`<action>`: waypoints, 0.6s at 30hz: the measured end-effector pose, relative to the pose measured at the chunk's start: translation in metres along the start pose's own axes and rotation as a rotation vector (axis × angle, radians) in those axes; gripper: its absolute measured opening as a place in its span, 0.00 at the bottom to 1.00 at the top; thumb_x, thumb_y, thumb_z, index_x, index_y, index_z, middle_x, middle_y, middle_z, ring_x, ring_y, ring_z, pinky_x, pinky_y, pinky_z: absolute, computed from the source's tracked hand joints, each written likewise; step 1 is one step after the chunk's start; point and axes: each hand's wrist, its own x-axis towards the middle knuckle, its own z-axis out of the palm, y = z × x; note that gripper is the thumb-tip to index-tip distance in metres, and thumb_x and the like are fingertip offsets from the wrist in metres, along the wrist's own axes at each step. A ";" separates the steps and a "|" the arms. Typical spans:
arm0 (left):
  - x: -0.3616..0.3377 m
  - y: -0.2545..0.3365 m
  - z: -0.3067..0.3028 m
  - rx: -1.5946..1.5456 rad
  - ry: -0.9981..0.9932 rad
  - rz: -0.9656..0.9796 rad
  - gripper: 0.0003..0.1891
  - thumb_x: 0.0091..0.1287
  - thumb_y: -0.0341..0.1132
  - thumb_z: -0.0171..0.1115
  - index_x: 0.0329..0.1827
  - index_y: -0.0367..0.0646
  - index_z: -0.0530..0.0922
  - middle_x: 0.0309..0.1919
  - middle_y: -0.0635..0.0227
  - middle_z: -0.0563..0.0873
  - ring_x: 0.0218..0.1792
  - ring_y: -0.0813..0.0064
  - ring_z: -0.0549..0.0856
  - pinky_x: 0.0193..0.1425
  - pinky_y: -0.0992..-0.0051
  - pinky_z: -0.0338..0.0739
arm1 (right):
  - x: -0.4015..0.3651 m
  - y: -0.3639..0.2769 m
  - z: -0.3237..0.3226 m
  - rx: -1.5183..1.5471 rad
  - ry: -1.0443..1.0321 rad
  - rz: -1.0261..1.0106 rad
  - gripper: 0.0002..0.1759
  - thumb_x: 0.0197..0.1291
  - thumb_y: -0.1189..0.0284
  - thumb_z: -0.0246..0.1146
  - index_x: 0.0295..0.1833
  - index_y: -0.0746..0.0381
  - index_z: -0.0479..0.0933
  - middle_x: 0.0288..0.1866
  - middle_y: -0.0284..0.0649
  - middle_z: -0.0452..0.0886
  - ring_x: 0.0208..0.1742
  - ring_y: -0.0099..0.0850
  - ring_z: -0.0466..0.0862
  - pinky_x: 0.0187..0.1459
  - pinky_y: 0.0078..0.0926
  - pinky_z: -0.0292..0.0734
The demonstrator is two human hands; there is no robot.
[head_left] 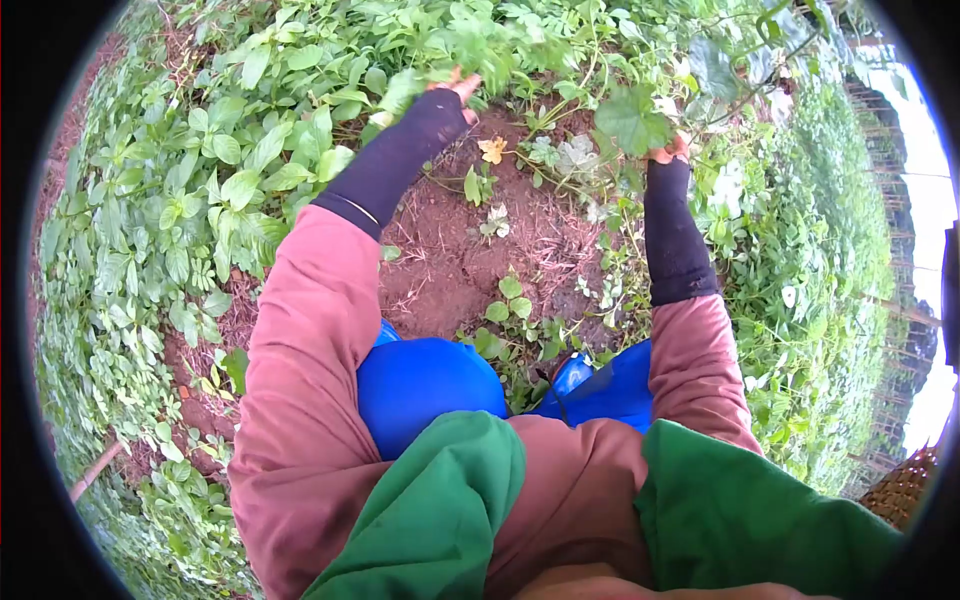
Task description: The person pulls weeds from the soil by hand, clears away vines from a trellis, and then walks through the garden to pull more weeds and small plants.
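Observation:
My left hand (460,90), in a dark sleeve that covers the wrist, reaches into leafy green plants (310,130) at the upper middle. Leaves partly hide its fingers, and what they hold, if anything, cannot be made out. On the right, my right hand (672,148) is among vines beside a broad green leaf (632,120). Its fingers are small and partly covered by foliage. Between the hands lies brown soil (480,240) with a yellow-orange leaf (492,150) and a pale dry leaf (494,222).
Dense low plants (140,290) spread on the left, and more greenery (810,290) on the right. My blue-clad knee (430,385) is bent below the soil patch. A woven item (900,487) shows at the lower right, and a stick (97,470) at the lower left.

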 end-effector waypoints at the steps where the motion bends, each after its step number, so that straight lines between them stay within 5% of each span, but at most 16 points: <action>1: 0.000 -0.010 -0.007 -0.015 0.080 -0.054 0.33 0.57 0.39 0.59 0.68 0.55 0.60 0.66 0.44 0.59 0.66 0.50 0.61 0.67 0.65 0.58 | -0.014 -0.015 0.006 -0.236 -0.022 0.028 0.27 0.55 0.71 0.63 0.55 0.71 0.59 0.46 0.46 0.76 0.43 0.32 0.79 0.43 0.26 0.74; 5: 0.004 -0.068 -0.009 -0.040 0.144 -0.217 0.34 0.55 0.39 0.61 0.68 0.55 0.61 0.66 0.46 0.59 0.66 0.54 0.63 0.67 0.67 0.59 | -0.024 -0.019 0.014 -0.385 -0.188 0.061 0.27 0.54 0.72 0.62 0.56 0.71 0.62 0.46 0.44 0.76 0.45 0.29 0.77 0.48 0.25 0.72; 8: -0.004 -0.091 -0.005 -0.168 0.200 -0.212 0.33 0.54 0.38 0.62 0.66 0.52 0.64 0.63 0.48 0.65 0.59 0.58 0.72 0.62 0.69 0.65 | -0.040 -0.035 0.034 -0.480 -0.211 -0.142 0.31 0.53 0.73 0.62 0.60 0.73 0.60 0.45 0.47 0.77 0.45 0.33 0.78 0.49 0.27 0.71; 9: -0.005 -0.099 -0.002 -0.179 0.219 -0.180 0.33 0.54 0.38 0.62 0.66 0.51 0.64 0.62 0.48 0.67 0.58 0.58 0.73 0.62 0.69 0.66 | -0.039 -0.025 0.028 -0.670 -0.210 -0.275 0.28 0.55 0.70 0.59 0.62 0.67 0.64 0.48 0.49 0.77 0.45 0.36 0.79 0.50 0.28 0.72; 11: -0.009 -0.095 -0.004 -0.273 0.227 -0.203 0.32 0.54 0.37 0.61 0.64 0.48 0.65 0.58 0.49 0.72 0.57 0.57 0.74 0.62 0.69 0.65 | -0.061 -0.078 0.047 -1.083 -0.428 -0.080 0.20 0.58 0.68 0.56 0.56 0.61 0.71 0.49 0.48 0.78 0.45 0.38 0.80 0.50 0.28 0.73; 14: -0.011 -0.079 -0.005 -0.313 0.248 -0.212 0.31 0.54 0.35 0.61 0.64 0.46 0.65 0.57 0.49 0.72 0.58 0.57 0.73 0.63 0.69 0.64 | -0.094 -0.141 0.066 -1.602 -0.977 -0.177 0.13 0.61 0.64 0.51 0.44 0.54 0.79 0.47 0.46 0.80 0.45 0.40 0.80 0.49 0.32 0.75; 16: -0.002 -0.093 0.011 -0.425 0.298 -0.071 0.30 0.55 0.35 0.61 0.64 0.44 0.65 0.58 0.50 0.72 0.60 0.60 0.71 0.63 0.70 0.63 | -0.121 -0.177 0.098 -1.299 -1.246 -0.553 0.11 0.60 0.68 0.53 0.41 0.58 0.79 0.39 0.45 0.82 0.40 0.40 0.82 0.43 0.32 0.77; 18: 0.002 -0.086 0.013 -0.447 0.321 -0.093 0.30 0.56 0.35 0.61 0.64 0.43 0.65 0.59 0.51 0.72 0.61 0.61 0.71 0.63 0.70 0.63 | -0.147 -0.177 0.131 -0.921 -1.182 -0.684 0.09 0.58 0.69 0.55 0.38 0.62 0.78 0.32 0.45 0.81 0.32 0.37 0.83 0.36 0.31 0.78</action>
